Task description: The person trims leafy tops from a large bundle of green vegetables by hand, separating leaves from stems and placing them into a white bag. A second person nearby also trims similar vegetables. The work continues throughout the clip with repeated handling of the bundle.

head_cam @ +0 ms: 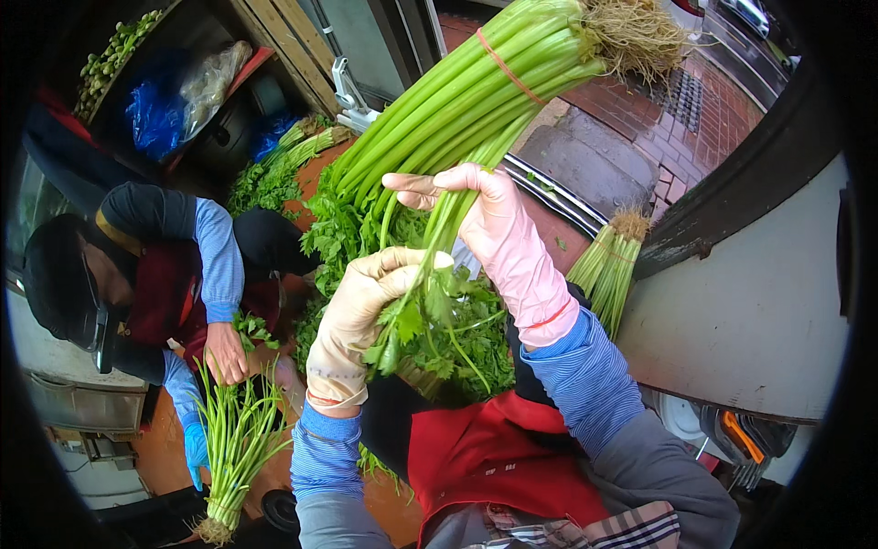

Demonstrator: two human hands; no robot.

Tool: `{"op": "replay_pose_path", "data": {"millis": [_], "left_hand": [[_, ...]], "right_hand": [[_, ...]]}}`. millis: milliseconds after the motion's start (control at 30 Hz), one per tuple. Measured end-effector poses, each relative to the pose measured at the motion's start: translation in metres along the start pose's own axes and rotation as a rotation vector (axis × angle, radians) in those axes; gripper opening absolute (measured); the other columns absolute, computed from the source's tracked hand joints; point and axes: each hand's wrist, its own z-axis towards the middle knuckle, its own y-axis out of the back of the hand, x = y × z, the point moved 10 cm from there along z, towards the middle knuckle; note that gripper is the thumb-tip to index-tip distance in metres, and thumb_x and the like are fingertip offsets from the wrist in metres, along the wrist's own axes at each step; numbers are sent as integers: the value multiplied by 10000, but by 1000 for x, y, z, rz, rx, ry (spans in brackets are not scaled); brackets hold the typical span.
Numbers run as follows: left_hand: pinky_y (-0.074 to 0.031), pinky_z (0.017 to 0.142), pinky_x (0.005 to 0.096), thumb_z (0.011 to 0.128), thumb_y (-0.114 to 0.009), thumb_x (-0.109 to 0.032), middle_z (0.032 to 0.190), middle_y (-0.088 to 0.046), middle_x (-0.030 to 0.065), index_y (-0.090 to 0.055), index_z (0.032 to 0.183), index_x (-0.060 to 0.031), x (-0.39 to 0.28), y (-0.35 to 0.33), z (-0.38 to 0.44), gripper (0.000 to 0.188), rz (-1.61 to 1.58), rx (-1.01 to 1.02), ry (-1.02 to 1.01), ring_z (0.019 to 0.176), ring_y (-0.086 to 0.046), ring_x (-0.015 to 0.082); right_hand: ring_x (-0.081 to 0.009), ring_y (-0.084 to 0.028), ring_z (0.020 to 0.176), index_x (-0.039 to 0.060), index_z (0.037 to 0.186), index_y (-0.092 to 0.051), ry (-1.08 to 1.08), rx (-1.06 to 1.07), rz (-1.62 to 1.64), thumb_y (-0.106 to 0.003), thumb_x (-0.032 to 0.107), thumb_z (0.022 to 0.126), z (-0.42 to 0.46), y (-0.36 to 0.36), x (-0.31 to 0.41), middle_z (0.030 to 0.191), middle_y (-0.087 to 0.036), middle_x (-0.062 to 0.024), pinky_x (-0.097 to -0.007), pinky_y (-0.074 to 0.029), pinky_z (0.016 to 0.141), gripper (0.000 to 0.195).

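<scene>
A large bunch of Chinese celery (473, 103) slants across the upper middle, its tangled roots at top right and a red rubber band around the stalks. My right hand (490, 219), in a pink glove, grips several of its stalks low on the near side. In a cream glove, my left hand (370, 295) pinches the leafy upper end of those stalks (439, 240) between thumb and fingers. Green leaves (405, 326) hang below that pinch. What supports the big bunch is hidden. More loose celery leaves (473, 343) are piled beneath my hands, before my red apron (494, 460).
At left a person (171, 274) handles another rooted bunch of greens (236, 439). A banded celery bunch (614, 254) stands at right beside a white panel (741, 295). More celery (288, 158) lies on the floor behind, near a doorway track (549, 195) leading to paving.
</scene>
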Motion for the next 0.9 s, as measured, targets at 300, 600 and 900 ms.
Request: {"op": "replay_pose_path", "data": {"millis": [300, 600, 900], "left_hand": [[-440, 717, 201, 789, -636, -140, 954, -625, 45, -582, 1028, 13, -21, -7, 2, 289, 281, -36, -126, 749, -550, 62], [-381, 573, 192, 712, -630, 1, 757, -470, -6, -620, 1016, -62, -54, -6, -22, 310, 826, -381, -647, 634, -431, 79], [-392, 547, 200, 753, -585, -45, 753, -500, 14, -596, 979, -6, -51, -7, -18, 230, 992, -303, -524, 628, -469, 75]], "right_hand": [[-276, -596, 935, -64, 1053, -509, -52, -6, 15, -433, 93, 743, -2, -4, -2, 1023, -579, -170, -374, -446, 846, 356], [-265, -590, 936, -64, 1052, -510, 0, -7, -11, -437, 124, 776, -7, -8, 5, 1009, -585, -173, -350, -437, 849, 342], [-228, -589, 832, 19, 1074, -459, -101, -104, 20, -532, 64, 701, -13, -9, -5, 980, -602, -154, -313, -451, 719, 382]]}}
